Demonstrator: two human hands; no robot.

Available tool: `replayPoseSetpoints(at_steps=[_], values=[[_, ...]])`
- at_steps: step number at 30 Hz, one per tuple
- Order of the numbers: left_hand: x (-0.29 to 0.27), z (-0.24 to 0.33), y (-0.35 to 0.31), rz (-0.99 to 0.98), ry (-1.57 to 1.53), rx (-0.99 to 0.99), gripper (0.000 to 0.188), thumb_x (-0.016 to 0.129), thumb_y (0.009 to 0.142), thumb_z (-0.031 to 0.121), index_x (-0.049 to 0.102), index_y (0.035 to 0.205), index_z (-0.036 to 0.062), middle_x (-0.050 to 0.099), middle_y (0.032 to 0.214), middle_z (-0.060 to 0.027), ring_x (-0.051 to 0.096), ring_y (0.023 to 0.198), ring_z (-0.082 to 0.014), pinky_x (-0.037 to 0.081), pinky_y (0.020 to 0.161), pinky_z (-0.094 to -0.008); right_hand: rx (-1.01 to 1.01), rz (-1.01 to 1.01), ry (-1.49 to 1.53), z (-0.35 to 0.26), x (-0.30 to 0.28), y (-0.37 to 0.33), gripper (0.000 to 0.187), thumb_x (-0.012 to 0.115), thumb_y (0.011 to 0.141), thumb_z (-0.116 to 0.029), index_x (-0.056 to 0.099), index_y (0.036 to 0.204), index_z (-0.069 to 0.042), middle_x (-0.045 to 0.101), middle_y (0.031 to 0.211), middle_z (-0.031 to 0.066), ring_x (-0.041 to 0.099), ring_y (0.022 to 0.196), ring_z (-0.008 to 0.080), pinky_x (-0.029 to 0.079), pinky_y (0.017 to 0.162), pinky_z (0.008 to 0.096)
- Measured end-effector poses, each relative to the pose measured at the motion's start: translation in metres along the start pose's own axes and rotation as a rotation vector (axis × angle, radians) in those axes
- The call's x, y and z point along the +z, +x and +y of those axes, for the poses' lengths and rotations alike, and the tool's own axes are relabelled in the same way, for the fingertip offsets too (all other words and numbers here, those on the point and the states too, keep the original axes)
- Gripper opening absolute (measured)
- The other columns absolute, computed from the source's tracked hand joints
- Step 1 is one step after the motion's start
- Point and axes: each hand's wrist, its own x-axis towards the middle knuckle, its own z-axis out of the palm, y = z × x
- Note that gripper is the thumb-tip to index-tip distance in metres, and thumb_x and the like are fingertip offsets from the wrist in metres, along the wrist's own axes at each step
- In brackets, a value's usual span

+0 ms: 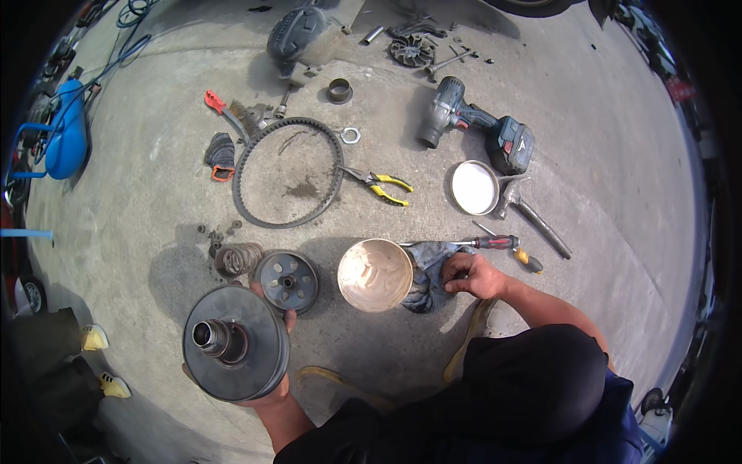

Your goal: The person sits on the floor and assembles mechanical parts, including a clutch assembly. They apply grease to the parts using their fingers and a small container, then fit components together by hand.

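Note:
My left hand (270, 396) is wrapped round the rim of a dark metal pulley (205, 371), which has a hollow hub facing up. The hand's palm is under the disc, hidden. Just beyond it, a round metal drum (268, 272) with holes lies beside a coil spring (246, 254). To the right stands an open tub (375, 274) with pale grease smeared inside. A blue-grey rag (427, 288) lies against the tub's right side. My right hand (478, 277) is closed on the rag's right edge, its fingers curled in.
Farther off lie a toothed belt (238, 193), yellow-handled pliers (390, 189), a cordless impact wrench (448, 108), a white lid (474, 188), a hammer (541, 224) and a red-and-black screwdriver (496, 242). A person's yellow shoes (95, 338) show at left, near a blue tank (68, 131).

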Motion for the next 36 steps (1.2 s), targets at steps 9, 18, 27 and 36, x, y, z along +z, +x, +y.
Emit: replayPoseSetpoints(at_steps=[9,18,27,36], values=[[0.002,0.009,0.002,-0.165,-0.042,0.042,0.105,0.040,0.098,0.084,0.025,0.170,0.0096,0.021,0.176,-0.0226,0.020,0.162,-0.0473,0.034,0.113,-0.0811,-0.085,-0.010,1.524,-0.085,0.000,-0.001,0.018,0.075,0.094,-0.013,0.072,0.110,-0.006,0.072,0.105,0.0181,0.069,0.093,0.0319,0.057,0.082,0.0540],[0.014,0.020,0.006,-0.251,-0.201,0.004,0.110,0.042,0.091,0.091,0.033,0.168,0.0126,0.031,0.172,-0.0212,0.025,0.160,-0.0456,0.029,0.112,-0.0873,-0.241,-0.199,1.264,-0.204,-0.014,0.019,0.014,0.071,0.097,-0.007,0.066,0.110,-0.003,0.069,0.095,0.0178,0.069,0.085,0.0300,0.060,0.075,0.0524],[0.024,0.045,-0.019,0.234,-0.157,0.204,0.112,0.031,0.086,0.096,0.038,0.165,0.0162,0.042,0.165,-0.0159,0.043,0.150,-0.0394,0.036,0.122,-0.0619,-0.536,-0.238,0.270,-0.340,0.036,0.032,0.013,0.081,0.092,0.001,0.070,0.098,0.005,0.074,0.095,0.0127,0.072,0.080,0.0159,0.057,0.068,0.0300],[0.021,0.074,-0.047,-0.083,-0.544,0.295,0.094,0.057,0.090,0.078,0.048,0.155,0.0103,0.053,0.155,-0.0155,0.052,0.139,-0.0312,0.045,0.115,-0.0517,-0.918,-0.172,-0.122,-0.417,0.125,0.072,0.017,0.090,0.083,0.000,0.074,0.088,0.001,0.077,0.085,0.0128,0.072,0.073,0.0199,0.055,0.064,0.0309]])
